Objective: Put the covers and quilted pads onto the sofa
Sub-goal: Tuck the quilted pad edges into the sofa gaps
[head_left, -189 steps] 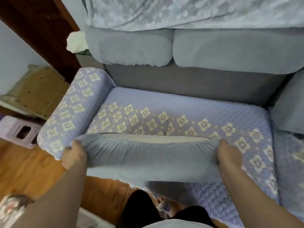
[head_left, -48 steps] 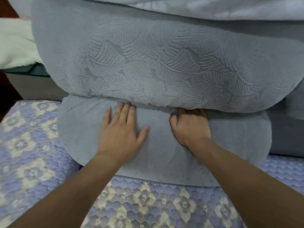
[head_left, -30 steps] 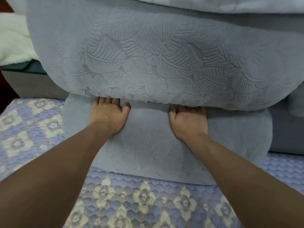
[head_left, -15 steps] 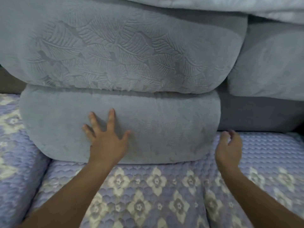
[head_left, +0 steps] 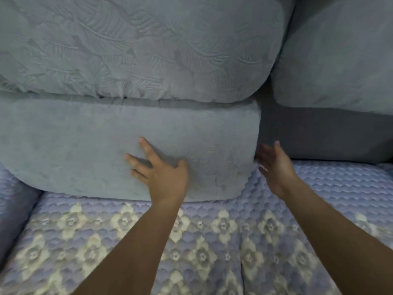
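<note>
A grey covered cushion (head_left: 74, 145) stands on the sofa seat, tucked under a larger leaf-embossed grey back cushion (head_left: 138, 47). My left hand (head_left: 158, 169) lies flat against the front of the lower cushion, fingers spread. My right hand (head_left: 274, 167) is open, its palm turned toward the cushion's right end, right beside it. The lilac quilted pad (head_left: 212, 241) with cream flower motifs covers the seat beneath both arms.
A second grey back cushion (head_left: 340, 56) sits at the upper right, with the bare dark grey sofa back (head_left: 323, 137) below it. The quilted armrest cover (head_left: 12, 205) rises at the left edge.
Since half a second ago my view has shifted left and closer. My left hand stays pressed on the lower cushion, and my right hand has come up to the cushion's right end.
</note>
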A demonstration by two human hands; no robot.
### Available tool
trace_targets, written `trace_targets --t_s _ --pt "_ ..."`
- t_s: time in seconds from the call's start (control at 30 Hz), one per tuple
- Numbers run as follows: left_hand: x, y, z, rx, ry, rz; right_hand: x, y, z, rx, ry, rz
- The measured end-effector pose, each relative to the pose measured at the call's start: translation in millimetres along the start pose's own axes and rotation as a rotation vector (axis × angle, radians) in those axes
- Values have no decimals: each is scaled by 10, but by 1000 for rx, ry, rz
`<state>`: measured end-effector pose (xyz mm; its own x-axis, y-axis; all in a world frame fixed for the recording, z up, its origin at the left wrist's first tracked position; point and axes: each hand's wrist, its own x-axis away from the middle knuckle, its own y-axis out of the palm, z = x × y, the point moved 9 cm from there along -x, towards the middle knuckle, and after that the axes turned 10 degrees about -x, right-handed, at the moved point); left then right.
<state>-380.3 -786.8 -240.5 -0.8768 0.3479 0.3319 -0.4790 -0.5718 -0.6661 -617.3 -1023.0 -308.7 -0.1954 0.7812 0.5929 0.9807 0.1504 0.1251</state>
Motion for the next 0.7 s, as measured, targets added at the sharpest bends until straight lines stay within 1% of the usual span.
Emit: trace_targets --t_s 0.07,0.1,0.13,0.2,0.27,0.3,0.37,0.4,0.47,0.53,0.57,0.63,0.7 --pt "-106 -31 -120 -98 61 -9 -186 -28 160 -144 19 175" --pt "-190 -70 -189 -119 80 -30 -275 154 287 -204 70 168" --pt "-301 -120 -221 -145 103 -52 -303 403 374 -246 112 96" --pt "-541 -311 -226 -232 90 -61 -337 792 479 -139 169 -53" --pt "-610 -439 -231 -359 19 -75 -268 759 430 88 145 -111" --pt "-580 -412 -207 -413 6 -111 -248 639 351 245 140 -120" --pt "-253 -299 -175 -532 -12 -199 -146 344 297 503 123 -107" --pt "16 -233 -172 -612 -10 -248 -48 272 314 594 87 -153" --pt "729 -81 -233 -781 -9 -411 568 232 310 741 80 -353" --pt "1449 -46 -348 -823 -36 -500 1201 -18 284 934 114 -516" --pt "1750 -49 -342 -834 -25 -530 1435 -218 281 981 165 -545" --pt "2277 -52 -231 -848 32 -587 1847 -674 152 990 233 -524" --pt "2720 11 -53 -834 75 -652 2177 -1171 -80 959 240 -438"
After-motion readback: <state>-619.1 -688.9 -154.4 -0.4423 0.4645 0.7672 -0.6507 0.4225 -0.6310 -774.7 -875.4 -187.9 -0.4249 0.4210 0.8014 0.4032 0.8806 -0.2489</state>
